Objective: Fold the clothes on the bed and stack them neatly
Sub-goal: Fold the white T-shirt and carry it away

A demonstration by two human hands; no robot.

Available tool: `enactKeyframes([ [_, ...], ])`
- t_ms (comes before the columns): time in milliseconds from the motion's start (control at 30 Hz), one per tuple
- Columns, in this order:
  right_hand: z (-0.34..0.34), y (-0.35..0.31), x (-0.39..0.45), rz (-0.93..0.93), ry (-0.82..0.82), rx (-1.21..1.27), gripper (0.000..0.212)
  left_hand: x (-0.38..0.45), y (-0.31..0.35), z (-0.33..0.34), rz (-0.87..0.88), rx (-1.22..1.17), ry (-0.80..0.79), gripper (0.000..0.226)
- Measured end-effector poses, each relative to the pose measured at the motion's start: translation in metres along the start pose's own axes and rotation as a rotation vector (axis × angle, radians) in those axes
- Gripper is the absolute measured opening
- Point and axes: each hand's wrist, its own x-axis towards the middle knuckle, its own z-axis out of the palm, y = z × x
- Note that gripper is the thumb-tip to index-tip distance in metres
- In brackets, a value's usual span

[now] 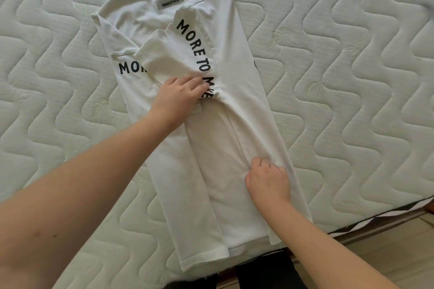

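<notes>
A white T-shirt [206, 138] with black lettering lies lengthwise on the mattress, collar far, hem hanging slightly over the near edge. Both long sides are folded toward the middle, and the right sleeve lies across the chest. My left hand [178, 96] rests on the middle of the shirt, its fingertips pinching the folded sleeve where the letters bunch up. My right hand [267, 180] sits lower on the right, fingers curled and gripping the edge of the folded right panel. No other clothes are in view.
The quilted white mattress [352, 77] spreads around the shirt on all sides. Its near edge [366, 220] runs diagonally at the lower right, with light floor [399, 248] beyond it. Dark trousers [265, 272] show at the bottom.
</notes>
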Motion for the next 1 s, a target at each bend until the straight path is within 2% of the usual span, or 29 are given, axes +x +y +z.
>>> enactKeyframes([
  [300,0.007,0.007,-0.010,-0.189,-0.022,-0.067,0.033,-0.008,0.005,0.011,-0.118,0.137,-0.083,0.054],
  [500,0.008,0.006,-0.003,-0.259,0.017,0.019,0.037,-0.015,0.009,0.014,-0.199,0.164,-0.164,0.059],
  [567,0.010,0.005,-0.006,-0.265,0.012,0.024,0.037,-0.016,0.015,0.010,-0.206,0.147,-0.141,0.062],
  [633,0.014,0.003,-0.010,-0.251,0.019,0.046,0.036,-0.020,0.033,0.002,-0.180,0.030,0.017,0.054],
  [700,0.017,0.002,-0.016,-0.199,0.035,0.092,0.033,-0.028,0.058,0.004,-0.129,-0.118,0.207,0.033],
  [733,0.018,0.003,-0.020,-0.172,0.044,0.114,0.030,-0.032,0.073,0.006,-0.153,-0.217,0.221,0.027],
  [767,0.020,0.004,-0.025,-0.156,0.058,0.134,0.029,-0.036,0.088,0.009,-0.228,-0.364,0.165,0.027],
  [833,0.024,0.009,-0.039,-0.139,0.091,0.190,0.027,-0.041,0.115,0.014,-0.537,-0.704,-0.029,0.030],
  [900,0.030,0.022,-0.054,-0.072,0.131,0.239,0.024,-0.043,0.134,0.025,-0.798,-0.966,-0.115,0.039],
  [1000,0.035,0.056,-0.070,0.216,0.095,0.349,0.042,-0.043,0.153,0.036,-0.924,-1.174,-0.130,0.034],
])
